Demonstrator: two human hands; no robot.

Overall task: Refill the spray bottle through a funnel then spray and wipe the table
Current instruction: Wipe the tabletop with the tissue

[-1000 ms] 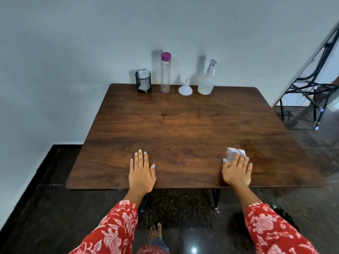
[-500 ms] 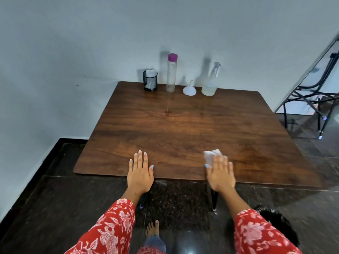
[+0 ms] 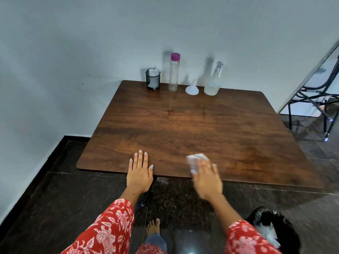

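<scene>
A person's right hand [image 3: 206, 177] sweeps a white tissue [image 3: 196, 159] along the near edge of the wooden table [image 3: 211, 129], its fingers laid fairly straight over the paper and pressing it down; motion blur hides how tightly the tissue is held. A second ago the tissue sat well out toward the table's right side; now it has slid leftward, close to the left hand [image 3: 140, 170], which stays flat on the near edge with fingers spread and holding nothing. The stroke suggests the wiping stage is under way, with this front strip nearly covered. At the table's far edge the spray bottle [image 3: 213, 80] stands upright with its head on and liquid in its base, the white funnel [image 3: 192, 88] mouth-down just beside it, then a tall purple-capped bottle [image 3: 173, 72] and a black mesh cup [image 3: 152, 79]. A black-lined bin [image 3: 275, 230] waits on the floor below the table's near right corner.
</scene>
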